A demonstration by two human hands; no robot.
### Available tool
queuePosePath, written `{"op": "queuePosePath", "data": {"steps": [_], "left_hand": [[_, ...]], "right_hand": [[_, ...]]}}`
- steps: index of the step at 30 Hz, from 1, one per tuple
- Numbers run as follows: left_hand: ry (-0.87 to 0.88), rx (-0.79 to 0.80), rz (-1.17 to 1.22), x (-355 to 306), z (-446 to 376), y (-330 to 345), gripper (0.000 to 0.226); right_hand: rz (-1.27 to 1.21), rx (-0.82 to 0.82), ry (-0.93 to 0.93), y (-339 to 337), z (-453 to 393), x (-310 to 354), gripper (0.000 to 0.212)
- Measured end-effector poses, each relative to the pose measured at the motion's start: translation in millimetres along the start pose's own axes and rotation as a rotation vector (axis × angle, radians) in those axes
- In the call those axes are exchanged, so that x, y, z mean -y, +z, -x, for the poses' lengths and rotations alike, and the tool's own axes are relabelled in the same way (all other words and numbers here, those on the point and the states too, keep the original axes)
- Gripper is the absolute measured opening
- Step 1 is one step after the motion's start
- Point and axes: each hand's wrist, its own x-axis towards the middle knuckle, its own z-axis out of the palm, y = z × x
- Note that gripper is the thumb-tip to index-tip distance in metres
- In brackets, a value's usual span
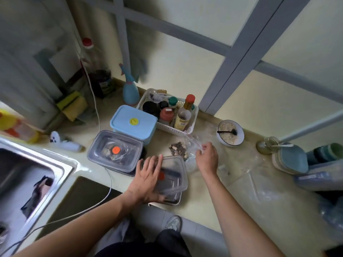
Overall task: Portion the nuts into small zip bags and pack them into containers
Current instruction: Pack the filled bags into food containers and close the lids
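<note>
Head view of a kitchen desk during packing. The left hand lies with straight, spread fingers on the lid of a clear container at the desk's front edge; the right hand pinches the top edge of a small zip bag just behind that container. The bag holds a dark heap of nuts and rests on the desk.

Handling, as judged: the bag is thin, limp film, light but weighted low by its contents, so it will sag and may spill if the seal is open (whether the red-lined strip is closed cannot be told); it is best taken at the zip edge, where the right hand has it. The container looks like stiff, smooth plastic and light; flat pressure on the lid steadies it, and its rim would give the surest hold for lifting.

Containers: a grey lidded box with an orange valve to the left shows bagged contents through its lid; a blue box behind it is closed, contents hidden. A white bowl holds pale grain and a dark spoon. A white basket holds sauce bottles.
</note>
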Motion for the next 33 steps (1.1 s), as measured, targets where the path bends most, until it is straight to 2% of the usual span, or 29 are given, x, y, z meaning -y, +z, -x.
{"op": "queuePosePath", "data": {"steps": [7, 10, 13, 15, 18, 22, 26, 30, 33], "left_hand": [[-0.226, -0.188, 0.097, -11.0, -6.4, -32.4, 0.132], [-0.444, -0.249, 0.1, -5.8, -7.5, -41.2, 0.132], [-0.746, -0.214, 0.206, 17.7, -4.7, -36.1, 0.137], [-0.851, -0.203, 0.254, 36.0, 0.7, -29.1, 0.137], [-0.854, -0.182, 0.262, 49.1, 5.5, -24.9, 0.135], [-0.836, -0.226, 0.292, 46.2, 6.1, -29.1, 0.134], [-0.768, -0.275, 0.284, 40.7, 8.7, -27.0, 0.136], [-0.78, -0.318, 0.298, 35.0, 12.8, -23.3, 0.135], [-0.799, -0.346, 0.316, 32.1, 16.2, -25.3, 0.134]], "right_hand": [[0.142, 0.078, -0.173, 18.4, -18.0, -6.5, 0.031], [0.22, 0.169, -0.153, 21.9, -24.2, -4.3, 0.034], [0.259, 0.216, -0.135, 25.8, -27.9, -1.8, 0.017], [0.208, 0.175, -0.15, 25.5, -26.3, 1.8, 0.008], [0.077, 0.097, -0.2, 20.4, -24.0, 14.8, 0.012], [-0.207, 0.229, -0.189, 11.5, -17.4, 37.8, 0.015], [-0.403, 0.23, -0.125, -2.0, -7.4, 54.9, 0.013], [-0.411, 0.522, -0.039, 3.4, 8.1, 57.9, 0.012], [-0.34, 0.647, 0.092, 25.2, 28.9, 46.0, 0.013]]}}
